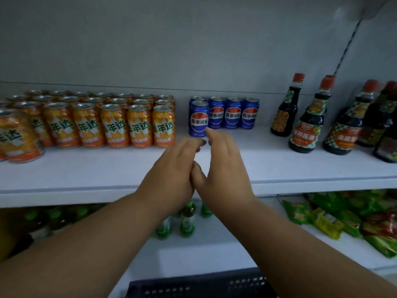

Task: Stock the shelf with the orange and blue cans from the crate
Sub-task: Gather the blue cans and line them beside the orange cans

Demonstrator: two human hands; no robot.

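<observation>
Several orange cans (113, 123) stand in rows on the left of the white shelf (300, 166). Several blue cans (233, 112) stand in the middle, with one blue can (198, 119) out in front of the others. My left hand (171, 171) and my right hand (223, 166) reach side by side over the shelf, just in front of that front can. Both hands hold nothing and their fingers are straight. My right fingertips come close to the can's lower right; contact is unclear. The dark crate (193, 284) shows at the bottom edge.
Dark sauce bottles (309, 121) with red caps stand on the shelf's right side. On the lower shelf are green bottles (187, 220) below my hands and green and red snack packs (352, 220) at the right. A bare strip of shelf lies between the blue cans and the bottles.
</observation>
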